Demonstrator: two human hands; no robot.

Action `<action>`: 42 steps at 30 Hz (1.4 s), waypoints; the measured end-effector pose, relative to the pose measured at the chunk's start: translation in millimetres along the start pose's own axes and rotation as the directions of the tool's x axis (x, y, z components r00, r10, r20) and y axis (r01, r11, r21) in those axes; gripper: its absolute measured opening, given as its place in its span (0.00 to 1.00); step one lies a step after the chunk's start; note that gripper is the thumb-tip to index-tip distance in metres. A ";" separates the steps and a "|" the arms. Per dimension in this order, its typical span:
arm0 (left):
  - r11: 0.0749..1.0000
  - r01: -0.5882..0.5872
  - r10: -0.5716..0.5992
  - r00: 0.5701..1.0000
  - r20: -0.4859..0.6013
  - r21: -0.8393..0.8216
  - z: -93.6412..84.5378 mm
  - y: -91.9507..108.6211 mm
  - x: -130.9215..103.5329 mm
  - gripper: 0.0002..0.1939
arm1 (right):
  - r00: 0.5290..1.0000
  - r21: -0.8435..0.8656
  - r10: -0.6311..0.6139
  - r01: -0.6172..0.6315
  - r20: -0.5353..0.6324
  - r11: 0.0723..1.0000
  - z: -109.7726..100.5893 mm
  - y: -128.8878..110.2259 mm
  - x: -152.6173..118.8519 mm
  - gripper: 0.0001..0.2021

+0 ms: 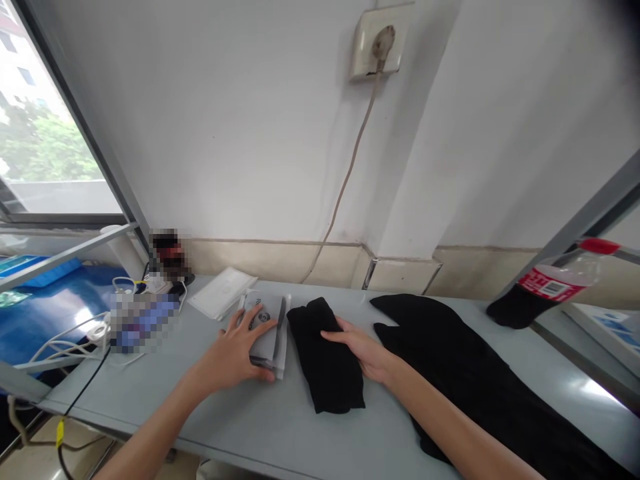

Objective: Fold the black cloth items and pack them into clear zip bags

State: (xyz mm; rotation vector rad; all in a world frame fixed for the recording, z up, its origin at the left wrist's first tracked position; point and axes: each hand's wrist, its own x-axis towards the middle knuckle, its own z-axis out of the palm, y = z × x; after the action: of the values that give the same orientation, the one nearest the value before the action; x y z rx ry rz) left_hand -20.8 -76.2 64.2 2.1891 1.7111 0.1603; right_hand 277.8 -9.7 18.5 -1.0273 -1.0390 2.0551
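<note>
My left hand lies with spread fingers over a flat grey-and-clear plastic packet with dark print on it. The thumb reaches the packet's near edge. Just right of it, a folded piece of black cloth is pinched at its right side by my right hand. The thumb rests on top of the fold, and the other fingers are mostly hidden behind and under it. A larger black cloth is spread on the grey table to the right, partly behind my right forearm.
Clear flat packets lie behind my left hand. A bottle of dark drink with a red cap tilts at the right. White cables and blurred-out items crowd the left end. A cord hangs from the wall socket.
</note>
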 end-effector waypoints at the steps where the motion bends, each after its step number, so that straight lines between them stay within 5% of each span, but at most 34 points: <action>1: 1.000 -0.007 0.008 1.000 -0.024 0.002 1.1 1.5 5.8 0.52 | 1.000 0.000 -0.005 0.005 0.024 1.000 0.8 1.0 0.7 0.25; 10: 0.987 -0.086 0.105 0.984 -0.143 0.133 9.5 -1.5 45.7 0.45 | 0.998 0.018 -0.042 0.043 -0.044 0.999 4.9 1.8 6.1 0.28; 13: 0.985 -0.121 0.129 0.989 -0.067 0.119 -4.4 -10.6 48.5 0.48 | 0.998 0.004 -0.055 0.055 -0.033 0.998 8.7 3.7 10.0 0.26; 16: 0.987 -0.161 0.162 0.985 -0.060 0.028 -27.6 -32.4 51.6 0.34 | 0.999 -0.022 -0.041 0.040 -0.026 0.999 14.9 3.6 11.7 0.25; 18: 0.997 -0.073 0.079 0.973 -0.217 0.033 -41.3 -54.1 55.9 0.27 | 0.999 -0.032 -0.039 0.038 -0.030 0.999 19.8 2.9 11.8 0.24; 20: 0.982 0.140 -0.094 0.942 -0.322 0.123 -48.6 -77.6 61.6 0.23 | 0.998 -0.037 -0.054 0.052 -0.041 0.998 25.7 2.8 12.1 0.22; 23: 0.964 0.221 -0.173 0.943 -0.284 0.148 -46.0 -105.0 68.9 0.16 | 0.996 -0.049 -0.082 0.080 -0.043 0.996 36.0 3.7 14.2 0.21; 27: 0.952 0.257 -0.212 0.946 -0.246 0.169 -35.4 -117.1 72.3 0.08 | 0.996 -0.072 -0.079 0.076 -0.033 0.994 47.0 2.8 20.7 0.19; 36: 0.866 0.453 -0.296 0.806 -0.513 0.213 -67.3 -94.5 51.5 0.18 | 0.994 -0.041 -0.096 0.098 0.051 0.994 60.6 8.2 53.1 0.18; 39: 0.868 0.431 -0.180 0.736 -0.652 0.246 -80.1 -65.7 38.8 0.17 | 0.988 -0.056 -0.106 0.112 0.108 0.992 69.1 13.4 59.8 0.19; 42: 0.906 0.296 0.001 0.711 -0.703 0.301 -85.6 -28.8 24.1 0.13 | 0.991 -0.088 -0.107 0.113 0.077 0.990 68.3 9.3 51.5 0.20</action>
State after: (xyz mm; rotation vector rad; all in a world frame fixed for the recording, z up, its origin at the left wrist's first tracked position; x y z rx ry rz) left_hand -66.8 -29.5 130.8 2.4286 2.5131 0.7416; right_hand 192.4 0.2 18.6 -0.9257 -1.2108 1.9833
